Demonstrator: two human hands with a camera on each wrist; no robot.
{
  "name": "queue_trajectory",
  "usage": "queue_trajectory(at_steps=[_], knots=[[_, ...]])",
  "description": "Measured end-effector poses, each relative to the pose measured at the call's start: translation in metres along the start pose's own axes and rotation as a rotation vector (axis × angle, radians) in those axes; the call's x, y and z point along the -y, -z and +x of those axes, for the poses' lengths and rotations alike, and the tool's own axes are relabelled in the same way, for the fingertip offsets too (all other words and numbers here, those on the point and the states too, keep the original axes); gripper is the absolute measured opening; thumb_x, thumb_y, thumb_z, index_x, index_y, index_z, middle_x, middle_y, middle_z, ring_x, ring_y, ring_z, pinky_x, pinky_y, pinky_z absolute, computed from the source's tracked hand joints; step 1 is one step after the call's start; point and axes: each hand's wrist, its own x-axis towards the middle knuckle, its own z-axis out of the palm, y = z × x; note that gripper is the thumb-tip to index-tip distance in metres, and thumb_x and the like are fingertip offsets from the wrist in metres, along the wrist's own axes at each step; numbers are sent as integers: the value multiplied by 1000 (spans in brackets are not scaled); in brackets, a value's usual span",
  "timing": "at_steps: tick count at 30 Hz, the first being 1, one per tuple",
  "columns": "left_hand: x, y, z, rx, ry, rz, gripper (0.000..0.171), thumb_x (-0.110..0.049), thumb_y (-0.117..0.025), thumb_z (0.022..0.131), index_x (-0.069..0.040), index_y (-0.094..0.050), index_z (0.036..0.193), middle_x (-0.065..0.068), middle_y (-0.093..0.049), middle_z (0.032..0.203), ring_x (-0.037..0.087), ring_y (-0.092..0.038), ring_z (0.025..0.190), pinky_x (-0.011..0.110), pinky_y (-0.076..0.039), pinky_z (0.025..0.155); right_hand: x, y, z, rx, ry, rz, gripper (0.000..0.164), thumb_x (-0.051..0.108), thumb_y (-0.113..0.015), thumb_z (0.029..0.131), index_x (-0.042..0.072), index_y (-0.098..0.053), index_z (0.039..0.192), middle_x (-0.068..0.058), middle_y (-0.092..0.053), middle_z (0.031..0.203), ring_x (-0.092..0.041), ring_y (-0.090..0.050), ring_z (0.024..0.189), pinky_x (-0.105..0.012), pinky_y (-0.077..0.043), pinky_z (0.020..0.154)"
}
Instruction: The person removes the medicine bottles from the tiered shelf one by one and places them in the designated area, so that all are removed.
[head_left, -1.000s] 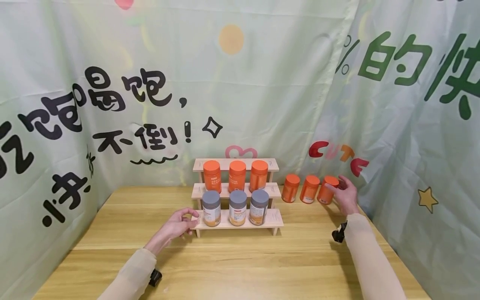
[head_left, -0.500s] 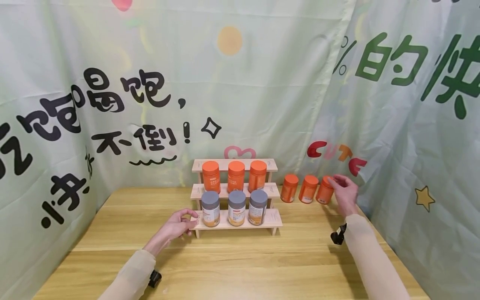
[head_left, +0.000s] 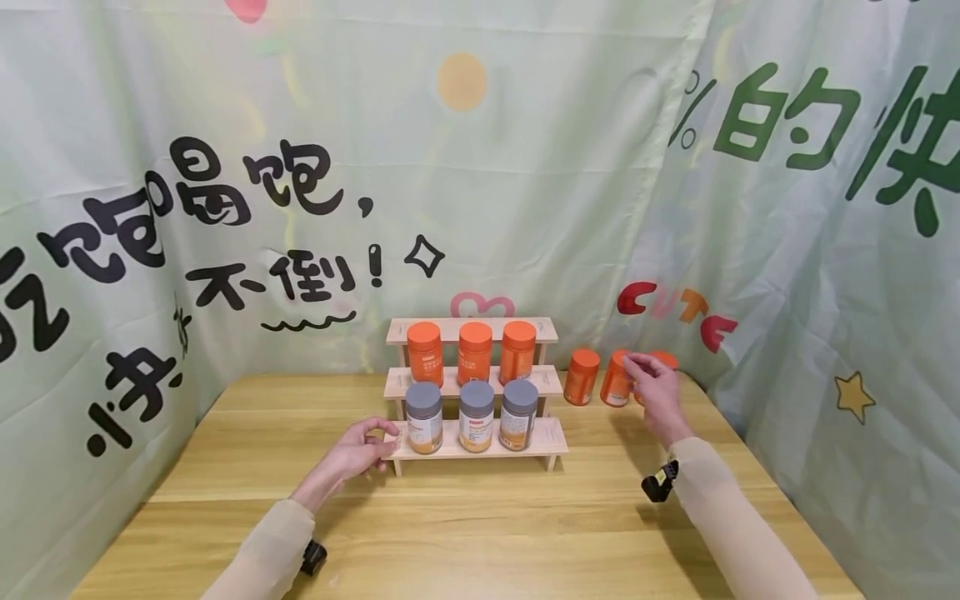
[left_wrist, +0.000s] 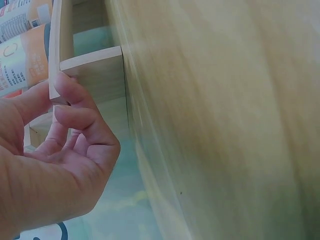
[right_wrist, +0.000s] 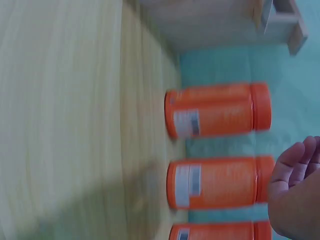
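Observation:
My left hand (head_left: 356, 450) pinches the left end of the bottom step of a three-step wooden display rack (head_left: 551, 437). In the left wrist view, the thumb and curled forefinger (left_wrist: 75, 90) lie on either side of the board. My right hand (head_left: 658, 396) is by the lid of the middle orange jar (head_left: 615, 389), its fingers loosely bent and gripping nothing visible. In the right wrist view, the right hand (right_wrist: 297, 200) is beside that lid; contact is unclear. The left orange jar (head_left: 581, 379) stands apart, while the right orange jar (head_left: 665, 360) is partly hidden behind the hand.
Three orange jars (head_left: 475, 350) stand on the rack's middle step. Three grey-lidded jars (head_left: 476, 417) stand on the bottom step. The wooden table (head_left: 450, 533) meets a printed cloth curtain (head_left: 540, 233) at the back and sides.
My right hand has left the rightmost orange jar and moved left to the middle one. The left hand keeps its place on the rack, and the jars stay where they were.

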Motion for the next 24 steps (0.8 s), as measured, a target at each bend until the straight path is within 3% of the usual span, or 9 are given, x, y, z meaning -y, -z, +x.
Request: queue_trajectory(at_steps=[5, 9, 12, 16, 24], knots=[[2, -1, 0, -7, 4, 4, 24, -14, -68, 91, -10, -59, 113, 7, -60, 76, 15, -58, 59, 25, -43, 47, -1, -17, -7, 85, -7, 47, 15, 18, -71, 91, 10, -68, 103, 7, -67, 87, -6, -61, 73, -22, -54, 68], [1, -1, 0, -10, 2, 2, 24, -16, -68, 91, -11, -59, 112, 6, -59, 76, 16, -58, 60, 26, -43, 48, -1, -30, -12, 116, -18, 52, 9, 18, -71, 91, 14, -68, 99, 10, -65, 82, -7, -61, 73, -22, -53, 66], [1, -1, -1, -11, -1, 4, 24, -16, -68, 91, -11, -59, 113, 6, -59, 76, 17, -58, 61, 26, -43, 49, -2, -38, -16, 146, -40, 22, 14, 22, -70, 92, 14, -67, 103, 10, -66, 85, -7, -60, 74, -22, -54, 68], [1, -1, 0, -5, 9, 1, 25, -14, -68, 90, -10, -59, 113, 5, -60, 76, 16, -58, 61, 26, -43, 49, -1, -48, -22, 203, -50, 6, 35, 26, -69, 92, 3, -62, 118, 5, -67, 95, -9, -62, 78, -24, -54, 74], [-1, 0, 0, -6, 8, -3, 25, -15, -68, 90, -10, -58, 113, 7, -61, 76, 17, -58, 61, 27, -44, 50, 8, -71, -30, 303, 43, -18, 52, 28, -70, 92, -7, -54, 128, 8, -68, 90, -9, -65, 84, -25, -56, 75]])
